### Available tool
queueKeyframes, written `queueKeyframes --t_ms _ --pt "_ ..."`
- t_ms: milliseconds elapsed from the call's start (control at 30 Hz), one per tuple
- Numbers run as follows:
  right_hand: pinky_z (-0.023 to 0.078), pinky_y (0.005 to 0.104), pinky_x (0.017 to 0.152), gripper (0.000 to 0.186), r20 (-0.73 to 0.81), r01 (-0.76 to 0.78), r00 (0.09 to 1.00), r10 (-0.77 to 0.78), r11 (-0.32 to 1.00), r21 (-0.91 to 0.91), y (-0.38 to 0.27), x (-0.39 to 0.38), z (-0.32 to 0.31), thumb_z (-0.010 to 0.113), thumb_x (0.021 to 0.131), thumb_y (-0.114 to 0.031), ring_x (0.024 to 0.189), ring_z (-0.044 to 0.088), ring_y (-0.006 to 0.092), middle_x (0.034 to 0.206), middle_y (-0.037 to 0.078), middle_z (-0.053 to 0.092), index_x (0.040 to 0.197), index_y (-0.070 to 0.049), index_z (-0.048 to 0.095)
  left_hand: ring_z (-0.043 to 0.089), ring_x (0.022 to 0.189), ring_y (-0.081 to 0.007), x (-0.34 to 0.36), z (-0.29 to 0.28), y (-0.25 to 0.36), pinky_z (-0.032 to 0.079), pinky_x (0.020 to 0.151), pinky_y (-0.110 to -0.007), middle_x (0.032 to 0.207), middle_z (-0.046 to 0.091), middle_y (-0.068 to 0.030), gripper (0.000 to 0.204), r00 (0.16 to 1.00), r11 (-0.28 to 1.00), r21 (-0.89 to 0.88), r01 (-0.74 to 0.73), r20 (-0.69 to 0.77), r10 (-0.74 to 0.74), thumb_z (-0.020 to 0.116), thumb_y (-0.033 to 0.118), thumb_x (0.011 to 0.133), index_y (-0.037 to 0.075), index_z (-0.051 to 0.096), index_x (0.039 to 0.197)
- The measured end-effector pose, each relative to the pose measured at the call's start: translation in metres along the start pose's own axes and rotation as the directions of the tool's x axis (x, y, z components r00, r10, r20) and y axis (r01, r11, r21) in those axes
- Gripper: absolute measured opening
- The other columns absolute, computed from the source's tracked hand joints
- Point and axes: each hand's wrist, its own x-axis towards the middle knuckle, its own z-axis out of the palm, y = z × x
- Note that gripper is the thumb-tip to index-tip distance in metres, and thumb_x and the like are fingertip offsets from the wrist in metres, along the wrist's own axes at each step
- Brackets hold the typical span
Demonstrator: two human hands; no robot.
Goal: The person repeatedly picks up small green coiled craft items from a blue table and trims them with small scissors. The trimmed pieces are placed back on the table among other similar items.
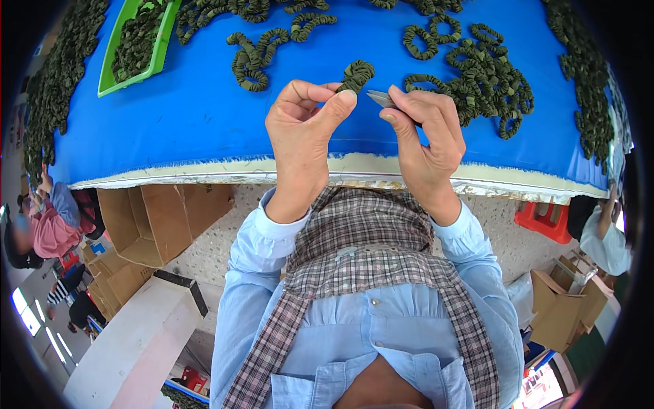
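Between thumb and fingertips, my left hand pinches a dark green scrunchie just above the blue-covered table. A short way to its right, my right hand is closed round thread snips. The pointed metal blades aim left toward the scrunchie, with a small gap between them. My palm and fingers hide the rest of the snips. Beside my right hand lies a heap of green scrunchies. Several loose scrunchies are spread beyond my left hand.
A bright green tray at the far left holds more scrunchies. Large piles line the left table end and right table end. Cardboard boxes and a red stool stand below the near edge. Other people sit at both sides.
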Motion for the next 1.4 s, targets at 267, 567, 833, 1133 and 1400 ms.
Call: queueKeyframes --t_ms 267,567,833,1133,1400 --pt "0.045 0.0317 0.060 0.030 -0.025 0.116 0.993 -0.118 0.990 -0.081 0.006 0.000 0.005 0.083 0.072 -0.010 0.071 0.059 0.0202 0.086 0.005 0.067 0.100 -0.005 0.074 0.062 0.083 -0.0106 -0.002 0.004 -0.002 0.052 0.073 -0.023 0.096 0.069 -0.0106 0.021 0.995 0.986 0.136 -0.100 -0.001 0.101 0.081 -0.001 0.079 0.003 0.061 0.085" --pt "0.046 0.0303 0.059 0.025 -0.001 0.048 0.999 -0.048 0.998 -0.039 0.005 -0.003 0.006 0.082 0.075 -0.007 0.073 0.060 0.0190 0.087 0.007 0.066 0.099 -0.004 0.073 0.062 0.081 -0.0097 -0.004 0.007 -0.003 0.052 0.070 -0.022 0.096 0.070 -0.0114 0.022 0.986 0.965 0.206 -0.160 -0.014 0.166 0.082 0.000 0.079 0.004 0.061 0.084" --pt "0.037 0.0215 0.058 0.045 0.306 -0.517 0.844 0.440 0.820 0.247 0.001 0.022 -0.005 0.083 0.081 -0.025 0.066 0.042 0.0059 0.083 0.000 0.059 0.116 -0.002 0.067 0.062 0.082 -0.0102 -0.004 0.004 -0.006 0.053 0.072 -0.023 0.097 0.070 -0.0110 0.021 0.998 0.987 0.149 -0.058 -0.021 0.062 0.080 -0.002 0.080 0.003 0.061 0.086" --pt "0.052 0.0321 0.072 0.025 0.466 -0.441 0.748 0.473 0.879 -0.183 0.033 0.052 -0.028 0.065 0.089 -0.010 0.084 0.069 0.0235 0.102 0.012 0.071 0.113 -0.004 0.067 0.063 0.083 -0.0121 0.026 -0.005 -0.017 0.050 0.075 -0.029 0.091 0.070 -0.0043 0.009 0.940 0.799 0.511 -0.316 0.280 0.193 0.072 0.004 0.083 0.003 0.067 0.091" --pt "0.051 0.0418 0.068 0.020 0.297 -0.133 0.861 0.413 0.747 -0.651 0.063 0.043 -0.059 0.071 0.087 -0.016 0.080 0.065 0.0339 0.092 0.013 0.062 0.105 -0.007 0.069 0.060 0.090 -0.0316 0.118 -0.031 -0.002 0.050 0.079 -0.041 0.094 0.062 -0.0129 0.025 0.807 -0.033 0.882 -0.470 0.445 0.389 0.075 0.005 0.077 0.005 0.067 0.101"
